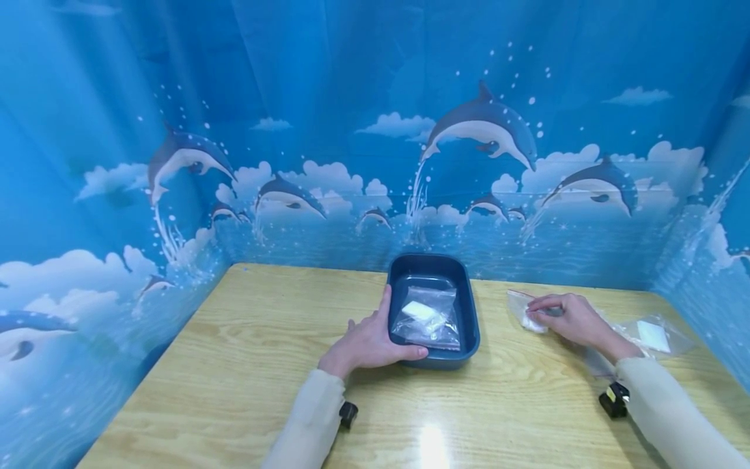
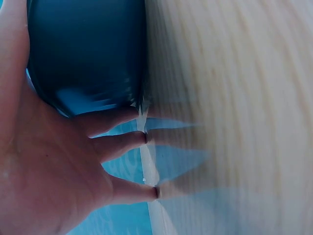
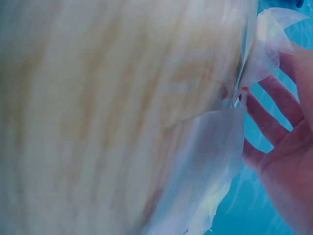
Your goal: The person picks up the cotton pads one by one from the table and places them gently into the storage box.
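A dark blue rectangular bin (image 1: 473,319) stands on the table, with a clear zip bag (image 1: 442,329) holding a white block inside it. My left hand (image 1: 369,342) rests against the bin's near left corner, its thumb along the front rim. In the left wrist view the other fingers (image 2: 122,144) look straight and spread, tips at the table. To the right of the bin, my right hand (image 1: 577,320) pinches a small clear zip bag (image 1: 518,303) with something white in it. The right wrist view shows the bag (image 3: 271,39) at the fingertips.
Another clear bag with a white square (image 1: 653,335) lies at the right, beyond the right wrist. Beneath that forearm shows more clear plastic (image 1: 599,363), partly hidden. A dolphin-print curtain (image 1: 328,163) hangs behind the wooden table (image 1: 281,312).
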A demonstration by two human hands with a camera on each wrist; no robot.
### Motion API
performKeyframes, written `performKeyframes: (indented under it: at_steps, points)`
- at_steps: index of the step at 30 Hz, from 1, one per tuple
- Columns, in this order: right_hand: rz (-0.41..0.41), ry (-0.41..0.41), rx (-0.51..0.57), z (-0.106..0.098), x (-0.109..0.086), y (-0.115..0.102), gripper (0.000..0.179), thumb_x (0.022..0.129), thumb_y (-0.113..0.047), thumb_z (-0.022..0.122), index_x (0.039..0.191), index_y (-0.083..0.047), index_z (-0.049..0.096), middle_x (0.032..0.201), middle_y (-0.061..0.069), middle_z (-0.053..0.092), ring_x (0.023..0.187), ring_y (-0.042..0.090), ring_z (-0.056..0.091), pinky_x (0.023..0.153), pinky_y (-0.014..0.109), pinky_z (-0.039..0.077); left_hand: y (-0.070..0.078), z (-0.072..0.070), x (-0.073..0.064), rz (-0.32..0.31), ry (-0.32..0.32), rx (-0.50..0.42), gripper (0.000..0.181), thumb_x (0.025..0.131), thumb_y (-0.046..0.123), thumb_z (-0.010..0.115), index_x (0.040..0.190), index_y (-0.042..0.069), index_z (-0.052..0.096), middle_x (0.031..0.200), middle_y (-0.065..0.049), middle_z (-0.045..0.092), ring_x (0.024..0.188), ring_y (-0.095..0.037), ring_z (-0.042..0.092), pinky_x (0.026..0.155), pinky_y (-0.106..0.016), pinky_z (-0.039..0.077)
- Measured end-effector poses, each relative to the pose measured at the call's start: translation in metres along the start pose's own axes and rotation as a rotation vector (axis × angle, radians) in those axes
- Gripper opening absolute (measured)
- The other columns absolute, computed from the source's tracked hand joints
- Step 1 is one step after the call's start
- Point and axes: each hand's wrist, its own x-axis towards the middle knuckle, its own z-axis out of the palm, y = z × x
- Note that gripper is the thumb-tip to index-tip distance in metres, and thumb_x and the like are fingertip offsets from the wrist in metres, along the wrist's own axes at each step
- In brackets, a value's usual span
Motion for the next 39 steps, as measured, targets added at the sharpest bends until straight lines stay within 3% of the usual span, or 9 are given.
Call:
performKeyframes:
  at_steps: [3,6,11,15,17,20,29,34,39]
  points:
    - [-0.007,0.008,0.006,0.000,-0.003,-0.002,0.017,0.093,-0.018,0.074,0.108,-0.011,0.079,0.118,0.022,0.075,0.060,0.014,0.056,0.059,0.026,0.042,0.000,0.000,0.000,0.002,-0.001,0.001,0.141,0.068,0.082,0.074,0.165,0.027,-0.013,0.164,-0.018,0.038,0.150,-0.038,0.041,0.124,-0.073,0.005]
    - [-0.030,0.020,0.029,0.000,-0.006,-0.004,0.018,0.094,-0.017,0.073,0.109,-0.009,0.079,0.117,0.025,0.074,0.049,0.005,0.038,0.052,0.024,0.036,0.000,0.000,0.000,0.000,-0.002,0.003,0.140,0.069,0.081,0.074,0.165,0.027,-0.013,0.164,-0.018,0.036,0.150,-0.038,0.040,0.124,-0.073,0.005]
    - [-0.089,0.079,0.013,0.000,-0.009,-0.010,0.017,0.092,-0.014,0.074,0.108,-0.010,0.079,0.114,0.022,0.076,0.067,0.003,0.058,0.057,0.023,0.042,0.000,0.001,-0.001,-0.005,-0.005,0.008,0.139,0.070,0.079,0.075,0.165,0.027,-0.013,0.166,-0.016,0.034,0.151,-0.038,0.039,0.124,-0.073,0.005]
    - [-0.124,0.133,-0.010,0.000,-0.009,-0.016,0.017,0.092,-0.013,0.075,0.109,-0.012,0.079,0.112,0.018,0.077,0.087,0.024,0.074,0.071,0.039,0.058,0.000,0.001,-0.001,-0.005,-0.001,0.008,0.139,0.071,0.078,0.076,0.165,0.027,-0.013,0.166,-0.017,0.034,0.151,-0.038,0.040,0.124,-0.073,0.005]
    - [-0.136,0.150,-0.013,0.000,-0.008,-0.021,0.017,0.093,-0.014,0.075,0.110,-0.013,0.079,0.112,0.015,0.078,0.097,0.035,0.074,0.079,0.051,0.060,0.000,0.001,-0.002,-0.004,-0.002,0.006,0.139,0.071,0.077,0.076,0.165,0.026,-0.014,0.166,-0.017,0.034,0.150,-0.038,0.040,0.124,-0.073,0.005]
    - [-0.152,0.168,-0.015,-0.002,-0.007,-0.030,0.017,0.094,-0.014,0.074,0.110,-0.014,0.080,0.114,0.012,0.078,0.106,0.040,0.071,0.083,0.054,0.061,0.000,0.001,-0.002,-0.004,-0.003,0.001,0.139,0.071,0.076,0.076,0.165,0.026,-0.014,0.166,-0.017,0.034,0.151,-0.039,0.039,0.124,-0.073,0.005]
    - [-0.223,0.221,-0.020,-0.008,-0.001,-0.059,0.019,0.091,-0.011,0.077,0.109,-0.016,0.080,0.117,0.007,0.078,0.110,0.036,0.071,0.083,0.035,0.062,0.000,0.000,-0.001,-0.002,-0.001,0.005,0.140,0.070,0.079,0.075,0.164,0.026,-0.014,0.167,-0.017,0.033,0.152,-0.038,0.038,0.124,-0.073,0.005]
    - [-0.284,0.268,0.014,-0.008,0.004,-0.072,0.023,0.087,-0.007,0.079,0.107,-0.017,0.080,0.114,0.005,0.079,0.106,0.035,0.073,0.094,0.001,0.041,0.000,-0.001,0.001,-0.005,0.000,0.008,0.140,0.071,0.079,0.075,0.164,0.027,-0.015,0.167,-0.016,0.032,0.152,-0.038,0.037,0.124,-0.073,0.005]
    - [-0.329,0.301,0.025,-0.006,0.008,-0.081,0.025,0.084,-0.003,0.080,0.106,-0.016,0.081,0.111,0.005,0.079,0.102,0.035,0.073,0.095,-0.003,0.036,0.000,-0.001,0.001,0.000,-0.002,0.007,0.140,0.070,0.079,0.075,0.164,0.026,-0.015,0.167,-0.017,0.032,0.152,-0.037,0.038,0.124,-0.073,0.005]
